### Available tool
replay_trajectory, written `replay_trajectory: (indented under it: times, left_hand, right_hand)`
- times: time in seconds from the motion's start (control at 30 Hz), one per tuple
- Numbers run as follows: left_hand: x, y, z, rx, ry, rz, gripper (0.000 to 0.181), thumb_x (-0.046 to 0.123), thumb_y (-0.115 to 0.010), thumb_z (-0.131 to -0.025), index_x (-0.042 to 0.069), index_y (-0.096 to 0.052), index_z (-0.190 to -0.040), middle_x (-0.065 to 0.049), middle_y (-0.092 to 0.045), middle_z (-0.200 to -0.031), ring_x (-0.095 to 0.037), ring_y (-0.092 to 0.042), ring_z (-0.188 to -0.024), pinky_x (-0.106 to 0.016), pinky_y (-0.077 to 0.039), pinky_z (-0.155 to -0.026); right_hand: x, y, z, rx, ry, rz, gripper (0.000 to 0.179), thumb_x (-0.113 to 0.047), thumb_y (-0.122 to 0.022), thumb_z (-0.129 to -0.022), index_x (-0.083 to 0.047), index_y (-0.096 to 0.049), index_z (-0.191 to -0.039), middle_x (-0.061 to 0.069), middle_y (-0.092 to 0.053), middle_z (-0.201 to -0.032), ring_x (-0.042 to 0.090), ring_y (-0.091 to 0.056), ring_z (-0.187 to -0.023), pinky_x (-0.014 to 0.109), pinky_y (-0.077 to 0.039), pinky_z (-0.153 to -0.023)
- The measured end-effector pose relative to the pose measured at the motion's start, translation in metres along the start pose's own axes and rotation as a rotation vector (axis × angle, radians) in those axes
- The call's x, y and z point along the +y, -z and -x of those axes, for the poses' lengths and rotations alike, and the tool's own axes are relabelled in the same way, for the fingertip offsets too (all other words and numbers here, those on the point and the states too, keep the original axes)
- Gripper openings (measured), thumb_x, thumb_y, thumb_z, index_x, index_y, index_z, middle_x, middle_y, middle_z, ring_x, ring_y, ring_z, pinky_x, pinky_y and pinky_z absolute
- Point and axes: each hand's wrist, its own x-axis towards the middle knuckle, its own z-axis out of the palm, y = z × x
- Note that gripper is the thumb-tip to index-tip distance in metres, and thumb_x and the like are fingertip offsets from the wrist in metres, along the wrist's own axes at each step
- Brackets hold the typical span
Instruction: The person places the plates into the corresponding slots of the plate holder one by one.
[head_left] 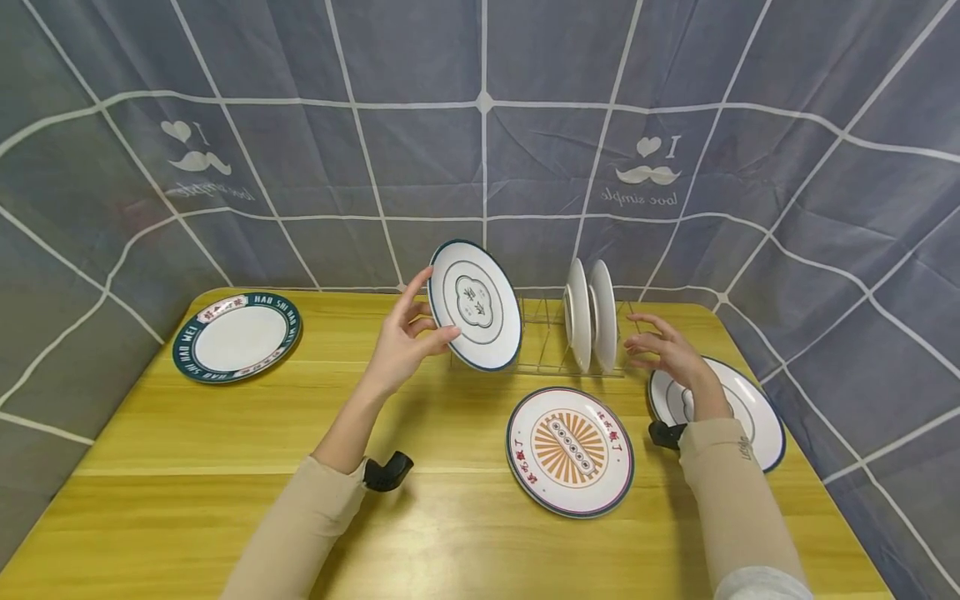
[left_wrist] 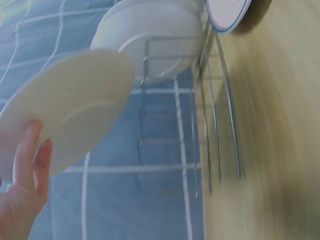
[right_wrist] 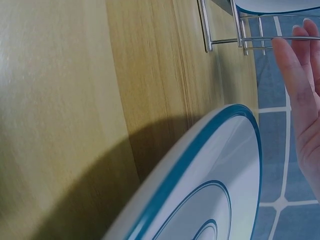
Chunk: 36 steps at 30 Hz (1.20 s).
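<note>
My left hand (head_left: 405, 340) pinches the left edge of a white plate (head_left: 483, 329) with a dark rim and a flower-shaped centre mark. Its thumb lies on the face, the fingers behind; the left wrist view shows the plate's pale underside (left_wrist: 75, 110). The plate is tilted up in front of the left part of a wire dish rack (head_left: 542, 367). Two white plates (head_left: 604, 317) stand on edge in the rack's right part. My right hand (head_left: 671, 358) is beside the rack's right end, fingers spread and holding nothing; its fingertips (right_wrist: 282, 47) overlap the rack's wire in the right wrist view.
A plate with an orange sunburst (head_left: 570, 454) lies in front of the rack. A blue-rimmed plate (head_left: 757, 417) lies under my right forearm. At the far left is a plate with a dark green lettered rim (head_left: 191, 342). A grey checked curtain (head_left: 420, 167) surrounds the wooden table (head_left: 450, 533).
</note>
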Motion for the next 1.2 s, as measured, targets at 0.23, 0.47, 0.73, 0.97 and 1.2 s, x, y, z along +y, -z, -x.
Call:
replay_trajectory:
  times: [0.23,0.47,0.73,0.97,1.2]
  left_hand:
    - [-0.014,-0.038,-0.037,0.0,-0.086,-0.013,0.081,-0.009,-0.066,-0.076,0.017,-0.03,-0.144,-0.01,-0.05,-0.092,-0.011,-0.057,-0.074,-0.045,-0.056,-0.064]
    - [-0.021,-0.071,-0.055,-0.026,-0.088,-0.16,0.079,0.002,-0.072,-0.076,0.018,-0.034,-0.142,-0.009,-0.049,-0.09,-0.02,-0.057,-0.081,-0.04,-0.056,-0.064]
    - [-0.022,-0.101,-0.064,-0.043,-0.149,-0.443,0.079,0.015,-0.076,-0.074,0.016,-0.036,-0.141,-0.02,-0.054,-0.099,-0.026,-0.058,-0.084,-0.026,-0.051,-0.075]
    - [-0.032,-0.116,-0.067,-0.035,-0.155,-0.535,0.078,0.016,-0.077,-0.072,0.017,-0.039,-0.14,-0.02,-0.052,-0.087,-0.026,-0.052,-0.078,-0.019,-0.042,-0.063]
    - [-0.055,-0.123,-0.067,-0.033,-0.173,-0.584,0.073,0.018,-0.076,-0.074,0.016,-0.041,-0.138,-0.013,-0.045,-0.08,-0.023,-0.045,-0.071,-0.016,-0.033,-0.056]
  right_hand:
    - [0.0,0.001,-0.001,0.007,0.004,-0.001,0.04,-0.018,-0.048,-0.096,-0.015,-0.035,-0.133,-0.001,-0.059,-0.096,0.015,-0.056,-0.092,0.031,-0.052,-0.081]
    - [-0.001,0.0,-0.001,0.001,0.001,0.002,0.046,-0.018,-0.048,-0.096,-0.01,-0.029,-0.137,-0.001,-0.058,-0.097,0.015,-0.056,-0.093,0.031,-0.051,-0.082]
    - [-0.002,-0.001,0.001,0.006,-0.005,0.02,0.045,-0.02,-0.048,-0.096,-0.012,-0.031,-0.137,0.002,-0.057,-0.099,0.017,-0.056,-0.094,0.032,-0.051,-0.082]
    - [0.0,-0.001,-0.001,0.005,-0.008,0.025,0.049,-0.021,-0.048,-0.096,-0.009,-0.028,-0.139,0.004,-0.057,-0.101,0.016,-0.056,-0.094,0.031,-0.051,-0.081]
    - [0.001,0.0,-0.001,0.005,-0.001,0.002,0.041,-0.019,-0.048,-0.096,-0.014,-0.034,-0.135,0.003,-0.058,-0.099,0.02,-0.055,-0.096,0.031,-0.052,-0.082]
